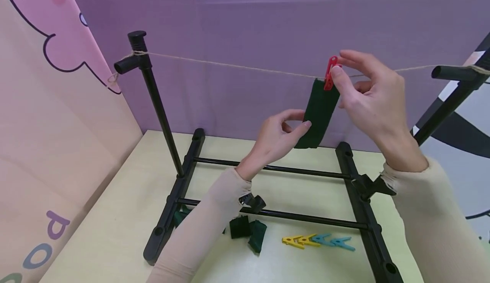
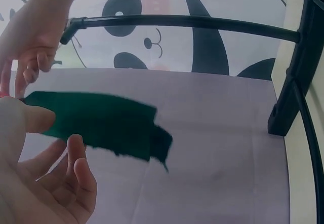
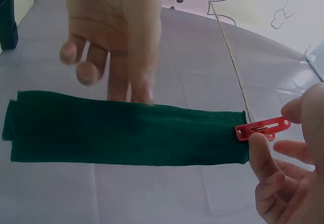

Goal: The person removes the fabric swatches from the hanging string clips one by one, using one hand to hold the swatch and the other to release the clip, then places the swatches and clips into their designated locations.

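Note:
A dark green strip of cloth [image 1: 318,111] hangs folded over a thin string [image 1: 229,65], its two layers showing at the lower end in the right wrist view. A red clothespin [image 3: 260,128] sits on the cloth's top edge at the string. My right hand [image 1: 377,96] pinches this clothespin between thumb and fingers. Lower down, my left hand [image 1: 277,136] holds the cloth by its left edge, thumb in front and fingers behind. In the left wrist view the green cloth [image 2: 106,120] passes between that thumb and the fingers.
The string runs between two black posts [image 1: 158,100] of a frame [image 1: 183,159] on a pale table [image 1: 103,223]. Near the front lie yellow clothespins [image 1: 300,241], blue clothespins [image 1: 333,240] and dark green folded cloths [image 1: 257,235]. Purple sheeting [image 1: 249,28] stands behind.

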`<state>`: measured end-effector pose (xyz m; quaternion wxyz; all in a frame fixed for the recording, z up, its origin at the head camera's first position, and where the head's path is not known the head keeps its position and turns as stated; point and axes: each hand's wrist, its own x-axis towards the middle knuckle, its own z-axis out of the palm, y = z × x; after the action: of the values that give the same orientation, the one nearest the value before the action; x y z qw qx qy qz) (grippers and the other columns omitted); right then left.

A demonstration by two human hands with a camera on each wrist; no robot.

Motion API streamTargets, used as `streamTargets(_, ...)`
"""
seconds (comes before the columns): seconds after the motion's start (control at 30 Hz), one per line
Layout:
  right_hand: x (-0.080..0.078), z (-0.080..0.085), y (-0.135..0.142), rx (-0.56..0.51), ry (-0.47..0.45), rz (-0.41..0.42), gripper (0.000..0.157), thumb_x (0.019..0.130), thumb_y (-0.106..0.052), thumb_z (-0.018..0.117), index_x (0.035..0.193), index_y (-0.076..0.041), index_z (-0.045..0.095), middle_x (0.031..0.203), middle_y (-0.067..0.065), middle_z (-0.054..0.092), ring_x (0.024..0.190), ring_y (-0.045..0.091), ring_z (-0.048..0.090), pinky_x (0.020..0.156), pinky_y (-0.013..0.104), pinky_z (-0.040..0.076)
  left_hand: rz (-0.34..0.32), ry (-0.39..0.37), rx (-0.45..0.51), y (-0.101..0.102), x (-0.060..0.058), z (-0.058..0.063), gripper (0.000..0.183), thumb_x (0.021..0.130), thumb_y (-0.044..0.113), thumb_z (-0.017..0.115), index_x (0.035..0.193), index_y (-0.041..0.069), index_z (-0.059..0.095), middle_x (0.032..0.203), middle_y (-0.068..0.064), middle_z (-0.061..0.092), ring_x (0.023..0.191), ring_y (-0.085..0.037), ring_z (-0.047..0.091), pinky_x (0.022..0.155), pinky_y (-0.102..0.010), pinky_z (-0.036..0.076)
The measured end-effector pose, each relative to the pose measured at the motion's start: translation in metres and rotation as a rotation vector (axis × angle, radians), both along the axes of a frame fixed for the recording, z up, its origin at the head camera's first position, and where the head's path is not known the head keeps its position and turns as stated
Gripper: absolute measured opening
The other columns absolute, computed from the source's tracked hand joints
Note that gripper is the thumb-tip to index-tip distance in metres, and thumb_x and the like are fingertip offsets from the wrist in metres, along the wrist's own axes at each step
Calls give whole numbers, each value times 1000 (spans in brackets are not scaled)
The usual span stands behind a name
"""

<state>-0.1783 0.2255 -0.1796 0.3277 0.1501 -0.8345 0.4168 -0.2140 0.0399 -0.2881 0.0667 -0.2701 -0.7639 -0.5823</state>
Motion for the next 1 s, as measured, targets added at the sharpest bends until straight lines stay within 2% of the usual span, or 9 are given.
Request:
streamTargets(0.07,-1,0,-1,-8,-15,11,41,104,-31,67,144,-21,68,141,11,71,53,-4,65,58,11,52,-9,2,3,2,0,3,36,105,30,68,138,15,71,126,-1,76,84,-9,66,69,-24,54)
streamTargets(0.13,-1,0,-1,-23,-24,28,40,103,-29,69,142,-20,69,136,9,74,53,-1,66,57,12,52,-23,2,9,3,0,5,34,105,27,68,134,11,73,120,-3,77,84,-10,68,70,-24,56)
streamTargets(0.3,-1,3,-1,-42,12,62,36,99,-22,75,135,-19,74,113,-16,77,56,2,68,53,15,51,-34,8,19,2,0,4,29,105,22,68,130,8,75,115,-6,79,83,-12,70,70,-23,56)
streamTargets(0.37,0,4,0,-44,26,72,35,98,-20,77,132,-17,75,108,-20,76,55,3,65,50,14,45,-30,15,19,1,-1,4,28,105,21,68,129,8,75,115,-6,80,83,-11,69,71,-23,55)
streamTargets(0.53,5,5,5,-39,31,88,28,93,-13,81,121,-12,80,104,-17,77,46,5,56,42,21,29,-29,28,21,-1,-2,4,23,103,19,71,123,9,78,110,-5,80,79,-9,68,70,-24,56)
streamTargets(0.63,9,6,11,-24,35,81,28,91,-11,83,119,-11,80,102,-17,77,44,5,54,41,22,27,-34,23,19,-1,-2,4,21,101,18,73,120,10,78,108,-4,80,77,-10,69,67,-25,56)
streamTargets(0.83,15,10,22,10,22,71,31,89,-10,86,119,-12,81,70,-17,68,42,5,46,39,27,23,-12,24,10,-3,-3,4,24,102,22,72,123,10,79,110,-3,80,76,-10,68,64,-26,55)
streamTargets(0.9,15,10,22,19,39,65,32,89,-10,86,120,-12,81,72,-20,69,41,4,45,40,26,23,-5,29,14,-3,-3,4,26,103,23,72,124,11,78,110,-2,80,77,-10,68,64,-26,55)
streamTargets(1.0,14,7,22,20,72,47,33,90,-9,85,122,-11,81,89,-24,73,40,4,43,40,24,23,-6,32,24,-3,-3,5,26,103,24,71,125,11,78,108,-2,79,77,-11,68,65,-26,55)
